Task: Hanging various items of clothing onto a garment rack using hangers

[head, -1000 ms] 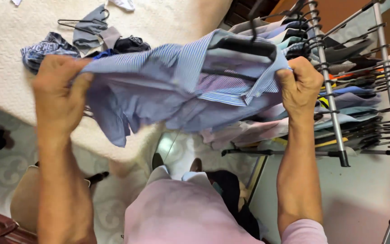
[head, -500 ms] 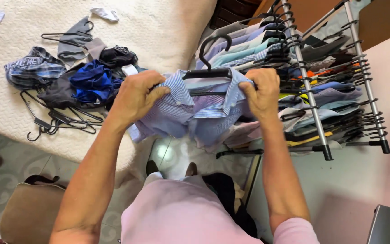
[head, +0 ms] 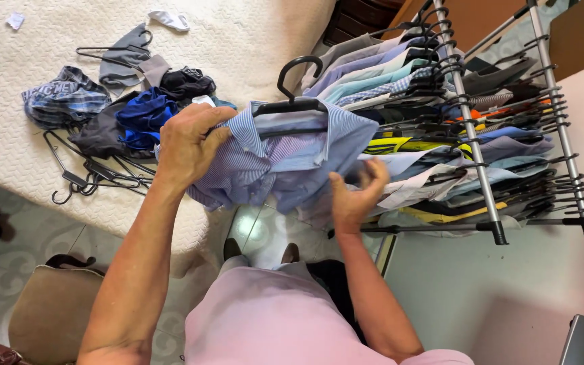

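Observation:
A blue and white striped shirt (head: 285,159) hangs on a black hanger (head: 292,101) in front of me. My left hand (head: 187,138) grips the shirt at its left shoulder and holds it up. My right hand (head: 356,196) is off the shirt, fingers spread, just below its right side and touching nothing that I can see. The hanger's hook points up toward the clothes rack (head: 481,135).
The metal rack on the right is packed with hung shirts and trousers. A white bed (head: 251,40) on the left carries a pile of clothes (head: 130,115) and several loose black hangers (head: 89,176). A beige stool (head: 49,318) stands at lower left.
The right hand has let go of the shirt's right shoulder and dropped lower, fingers apart. The left hand still holds the shirt, which has shifted slightly left.

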